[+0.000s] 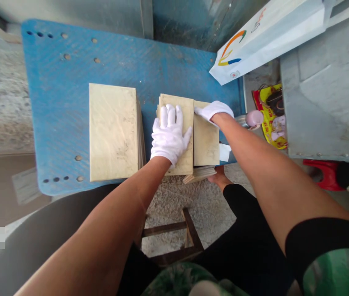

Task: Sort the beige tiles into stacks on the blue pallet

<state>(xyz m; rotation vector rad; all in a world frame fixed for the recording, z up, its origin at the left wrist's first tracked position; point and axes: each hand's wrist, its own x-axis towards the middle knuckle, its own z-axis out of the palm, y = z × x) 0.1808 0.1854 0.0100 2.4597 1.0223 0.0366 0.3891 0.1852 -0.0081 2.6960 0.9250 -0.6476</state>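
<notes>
My left hand (170, 135), in a white glove, lies flat with fingers spread on a middle stack of thin cream rectangular boards (187, 139). My right hand (213, 112), also gloved in white, is at the far side of a lower cream board (207, 137) just right of that stack. Its fingertip meets the seam between the two, and the fingers look closed on the lower board's far edge, though most are hidden. A taller, neat stack of the same cream boards (113, 131) stands to the left, apart from both hands.
Everything rests on a blue table (60, 90) with holes near its left end. A white paper bag (254, 41) leans at the back right. Beside my right wrist is a pink-topped bottle (254, 118); a grey metal cabinet (325, 102) stands farther right. Below is a wooden stool (165, 229).
</notes>
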